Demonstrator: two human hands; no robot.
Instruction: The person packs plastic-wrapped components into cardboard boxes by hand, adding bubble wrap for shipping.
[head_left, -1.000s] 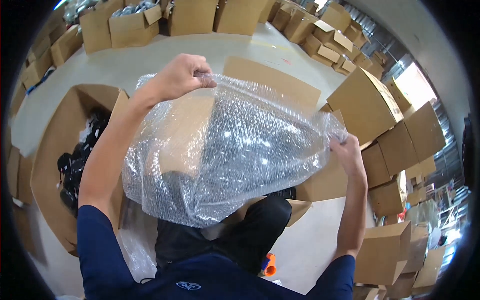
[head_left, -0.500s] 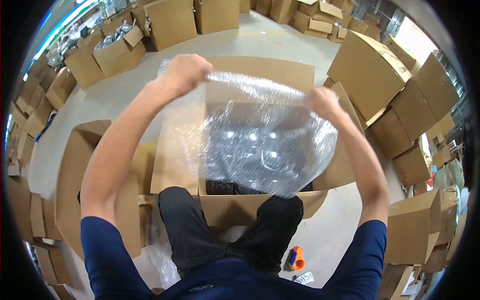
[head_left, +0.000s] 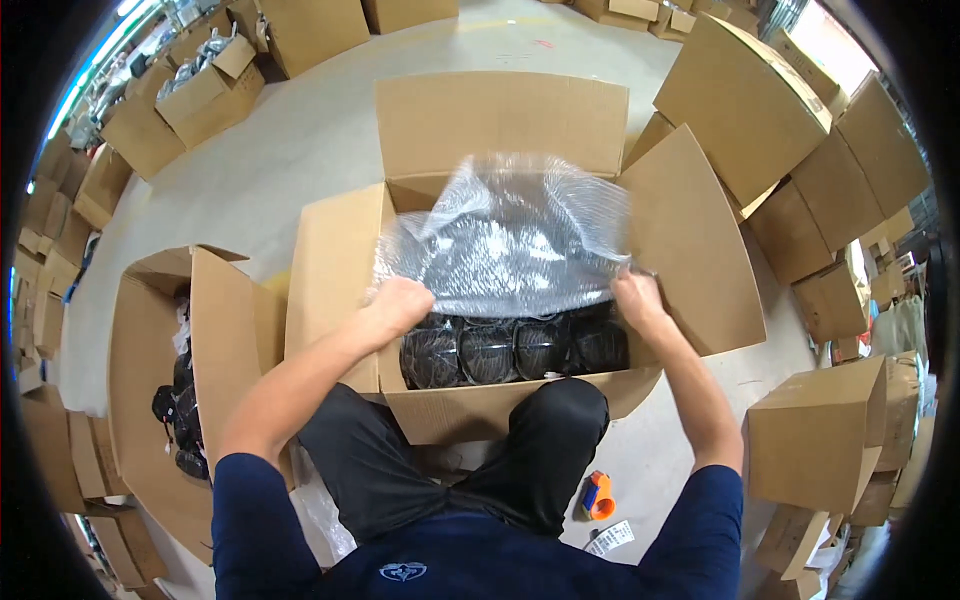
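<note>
An open cardboard box (head_left: 330, 260) stands in front of my knees, flaps spread. A sheet of clear bubble wrap (head_left: 505, 240) lies over its contents. My left hand (head_left: 398, 303) grips the sheet's near left edge and my right hand (head_left: 637, 297) grips its near right edge, both down inside the box. Under the sheet's near edge a row of black bagged items (head_left: 515, 347) shows along the box's front wall. The rest of the contents is hidden by the wrap.
A second open box (head_left: 150, 340) with dark items stands at my left. Stacked closed cartons (head_left: 800, 110) crowd the right side, and more boxes line the far left of the concrete floor. An orange and blue tool (head_left: 597, 494) lies by my right thigh.
The bubble wrap, held up high and spread between both hands a second ago, has come down into the open box. Both hands dropped with it to the box's rim.
</note>
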